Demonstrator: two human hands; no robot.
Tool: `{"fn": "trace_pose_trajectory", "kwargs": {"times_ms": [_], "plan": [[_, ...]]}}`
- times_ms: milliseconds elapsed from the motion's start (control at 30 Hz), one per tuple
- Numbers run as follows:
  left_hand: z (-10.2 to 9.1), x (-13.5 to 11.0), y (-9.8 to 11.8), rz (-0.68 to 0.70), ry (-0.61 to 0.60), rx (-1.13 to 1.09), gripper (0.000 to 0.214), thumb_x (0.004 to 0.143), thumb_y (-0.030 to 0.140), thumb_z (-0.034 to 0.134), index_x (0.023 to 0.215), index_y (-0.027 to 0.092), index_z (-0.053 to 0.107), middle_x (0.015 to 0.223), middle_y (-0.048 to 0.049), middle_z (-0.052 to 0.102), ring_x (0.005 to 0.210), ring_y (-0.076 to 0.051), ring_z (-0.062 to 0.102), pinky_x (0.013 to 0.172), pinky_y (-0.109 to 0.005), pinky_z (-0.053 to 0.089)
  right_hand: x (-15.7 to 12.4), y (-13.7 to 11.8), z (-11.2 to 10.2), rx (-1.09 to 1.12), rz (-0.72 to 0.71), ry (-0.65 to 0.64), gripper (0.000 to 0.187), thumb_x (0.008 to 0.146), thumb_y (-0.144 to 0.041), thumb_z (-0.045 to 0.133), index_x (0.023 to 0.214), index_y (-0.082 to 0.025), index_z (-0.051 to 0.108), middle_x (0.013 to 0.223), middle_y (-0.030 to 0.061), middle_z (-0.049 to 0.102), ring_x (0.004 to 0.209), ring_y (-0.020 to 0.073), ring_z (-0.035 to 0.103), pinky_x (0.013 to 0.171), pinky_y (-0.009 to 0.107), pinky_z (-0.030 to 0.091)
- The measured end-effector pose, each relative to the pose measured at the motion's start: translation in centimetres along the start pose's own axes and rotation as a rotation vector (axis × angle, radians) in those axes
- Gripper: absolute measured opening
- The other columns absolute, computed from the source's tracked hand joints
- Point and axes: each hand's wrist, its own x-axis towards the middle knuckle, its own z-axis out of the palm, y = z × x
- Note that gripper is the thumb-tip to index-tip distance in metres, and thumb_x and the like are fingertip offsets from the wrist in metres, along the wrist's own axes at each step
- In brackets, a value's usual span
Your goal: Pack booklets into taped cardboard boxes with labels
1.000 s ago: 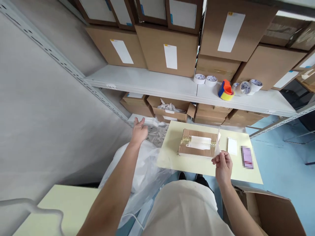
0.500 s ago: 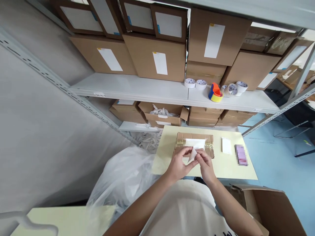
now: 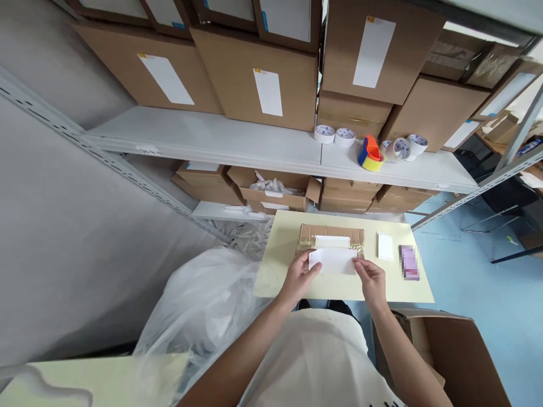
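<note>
A blank white sheet of paper (image 3: pixel 333 262), like a label, is stretched flat between my two hands. My left hand (image 3: pixel 299 276) pinches its left end, thumb on top. At the other end, the thumb and fingers of my right hand (image 3: pixel 370 279) grip the right edge. Just behind the sheet lies a taped cardboard box (image 3: pixel 307 233) on the pale yellow table (image 3: pixel 274 265). The box carries a white label (image 3: pixel 332 241) on its top, and its near part is hidden by the sheet and my hands.
Right of the box lie a small white card stack (image 3: pixel 385 246) and a pixelated purple item (image 3: pixel 409 263). Tape rolls (image 3: pixel 345 137) and a tape dispenser (image 3: pixel 370 154) sit on the shelf (image 3: pixel 220 141). A plastic bag (image 3: pixel 199 305) is at left, an open carton (image 3: pixel 462 356) at lower right.
My hands have moved apart, and the sheet that was folded between my fingers is now spread out flat. The view has shifted slightly.
</note>
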Motion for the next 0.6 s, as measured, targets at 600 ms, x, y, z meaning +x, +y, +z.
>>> {"fn": "trace_pose_trajectory", "kwargs": {"times_ms": [600], "plan": [[-1.0,8.0,-4.9,-0.029,0.260,0.244,0.057,0.065,0.019,0.072,0.116,0.020,0.048,0.095,0.0005,0.061,0.055,-0.005,0.055,0.061,-0.023,0.050,5.9,3.5,0.8,-0.020,0.201,-0.069,0.040,0.064,-0.046,0.076,0.094,-0.020,0.075,0.073,0.0026,0.071,0.066,0.0185,0.062,0.063,0.034,0.050]]}}
